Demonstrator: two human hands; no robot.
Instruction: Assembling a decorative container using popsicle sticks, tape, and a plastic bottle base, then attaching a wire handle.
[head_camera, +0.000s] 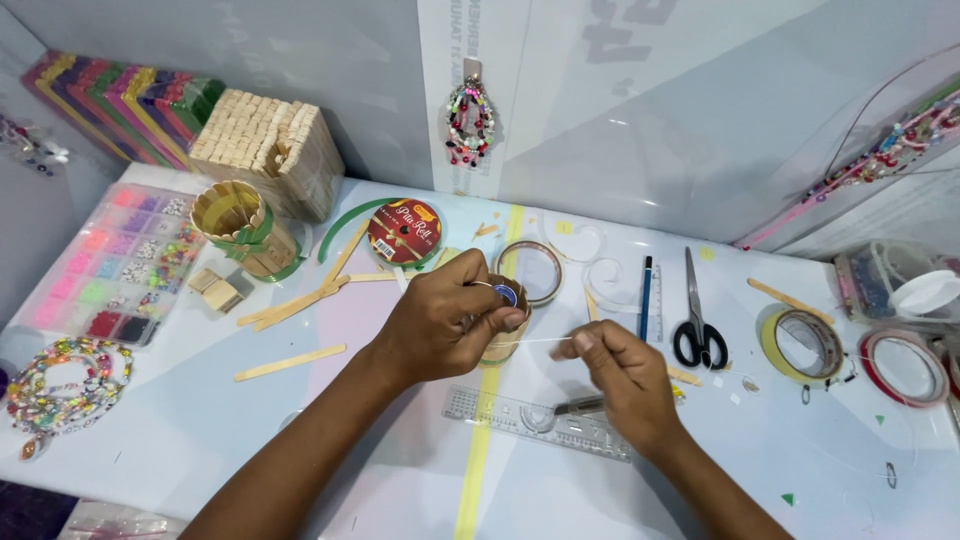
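Tabletop, left edge: bead necklace (62, 385), bead box (118, 262). Centre: left hand (445, 322) closed around a small spool (505, 294); thin thread (535, 341) stretched to right hand (622, 375), pinched at its fingertips; ruler (520, 415) beneath. Right side: scissors (697, 325), 2 tape rolls (803, 343).

Spool (505, 296) half hidden behind fingers (478, 322)
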